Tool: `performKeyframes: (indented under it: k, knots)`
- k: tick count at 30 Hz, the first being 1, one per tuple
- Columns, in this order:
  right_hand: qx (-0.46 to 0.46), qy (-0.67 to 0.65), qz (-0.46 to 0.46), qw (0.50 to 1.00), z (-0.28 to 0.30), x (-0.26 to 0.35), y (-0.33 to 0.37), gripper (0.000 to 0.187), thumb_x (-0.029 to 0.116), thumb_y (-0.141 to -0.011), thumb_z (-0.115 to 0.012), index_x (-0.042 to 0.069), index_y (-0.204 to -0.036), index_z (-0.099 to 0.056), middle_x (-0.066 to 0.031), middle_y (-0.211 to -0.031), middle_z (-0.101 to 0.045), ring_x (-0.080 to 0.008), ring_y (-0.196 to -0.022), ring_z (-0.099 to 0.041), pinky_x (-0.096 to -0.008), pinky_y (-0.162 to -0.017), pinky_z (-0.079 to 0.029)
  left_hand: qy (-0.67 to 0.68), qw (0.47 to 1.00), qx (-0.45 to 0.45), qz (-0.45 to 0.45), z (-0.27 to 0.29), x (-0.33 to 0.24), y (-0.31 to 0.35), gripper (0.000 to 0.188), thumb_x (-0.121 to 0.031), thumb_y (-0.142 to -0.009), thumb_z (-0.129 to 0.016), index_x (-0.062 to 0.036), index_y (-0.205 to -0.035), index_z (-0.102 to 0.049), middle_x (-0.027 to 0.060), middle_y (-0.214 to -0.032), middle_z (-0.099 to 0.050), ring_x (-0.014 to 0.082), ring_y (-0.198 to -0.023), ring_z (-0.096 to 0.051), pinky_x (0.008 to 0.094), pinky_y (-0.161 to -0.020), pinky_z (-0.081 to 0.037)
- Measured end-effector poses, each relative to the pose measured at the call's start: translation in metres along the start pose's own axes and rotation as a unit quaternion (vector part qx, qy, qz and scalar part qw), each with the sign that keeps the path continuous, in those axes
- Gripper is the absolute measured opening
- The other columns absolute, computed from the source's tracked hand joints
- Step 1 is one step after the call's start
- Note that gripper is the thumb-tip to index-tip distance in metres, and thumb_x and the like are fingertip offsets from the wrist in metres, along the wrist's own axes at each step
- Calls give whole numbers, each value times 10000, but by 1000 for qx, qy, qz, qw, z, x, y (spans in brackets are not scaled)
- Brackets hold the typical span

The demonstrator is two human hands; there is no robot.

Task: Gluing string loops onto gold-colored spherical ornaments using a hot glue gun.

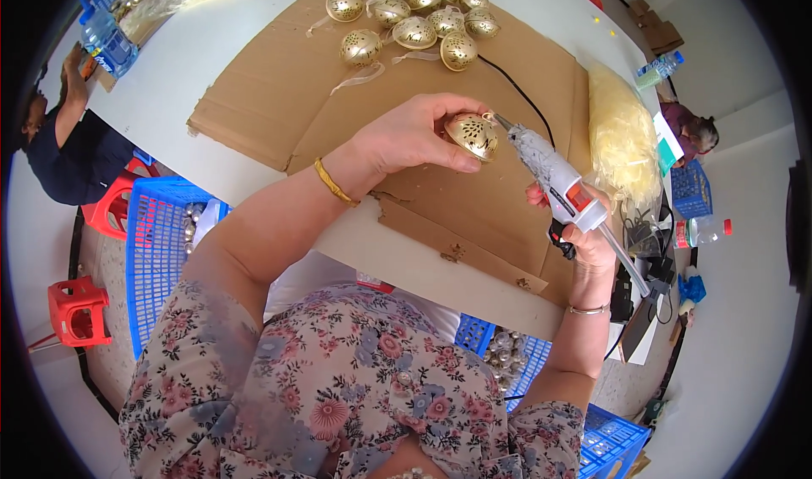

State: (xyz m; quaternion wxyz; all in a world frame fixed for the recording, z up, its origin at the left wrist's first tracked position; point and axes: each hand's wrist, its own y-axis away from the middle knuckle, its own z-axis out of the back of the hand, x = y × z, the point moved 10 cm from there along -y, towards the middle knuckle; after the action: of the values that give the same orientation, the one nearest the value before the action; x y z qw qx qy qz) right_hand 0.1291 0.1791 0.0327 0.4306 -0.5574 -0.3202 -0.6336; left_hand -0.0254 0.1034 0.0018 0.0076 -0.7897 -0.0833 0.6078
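Between the thumb and fingers of my left hand [420, 134] is a round gold bauble [471, 135] with dark cut-out patterns. My right hand [588, 233] grips a white glue gun [550, 172], its nozzle pointing up and left at the top of the bauble. The tip is at or very near a small loop there; whether they touch I cannot tell. A glue stick [624, 259] juts from the gun's back end. Both hands are above a brown cardboard sheet [338, 132]. Farther off on it lie several similar gold baubles [414, 33], some with pale ribbons.
A clear bag of cream-coloured material [624, 132] lies at the right of the white table [169, 111]. A black cord [520, 90] crosses the cardboard. Plastic bottles [108, 43] stand near the edges. Blue crates [161, 259] flank me, and two other people [68, 157] sit at the sides.
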Motion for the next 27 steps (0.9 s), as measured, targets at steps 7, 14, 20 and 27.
performKeyframes:
  k: [7,14,20,27]
  knots:
    - [-10,20,-11,1000,-1,1,0,834,562,-525,-778,-84,-1010,-571,-160,-894,-619,-233,-839,-596,-334,-755,-453,-7,1000,0,-21,1,-2,0,655,-61,-626,-779,42,-1188,-459,92,-1038,-571,145,-935,-555,266,-802,-477]
    - [-15,50,-13,999,-2,2,-1,831,620,-538,-741,-76,-963,-580,-134,-837,-606,-205,-781,-577,-312,-711,-439,-4,1000,-3,-17,2,-1,-1,663,-75,-622,-785,38,-1188,-459,88,-1042,-569,146,-928,-554,268,-799,-477]
    - [-29,52,-15,998,-2,4,-1,820,632,-536,-735,-64,-943,-583,-115,-802,-602,-190,-761,-573,-298,-692,-433,-14,1000,-1,-26,4,0,-2,663,-75,-623,-783,40,-1189,-458,88,-1032,-574,141,-918,-555,263,-785,-477]
    - [-8,-31,-23,999,2,-4,0,620,364,-551,-838,-11,-992,-617,-63,-865,-640,-96,-742,-573,-211,-603,-436,-25,1000,11,-3,3,0,-1,682,6,-653,-740,56,-1239,-395,87,-1111,-532,135,-993,-527,270,-845,-469]
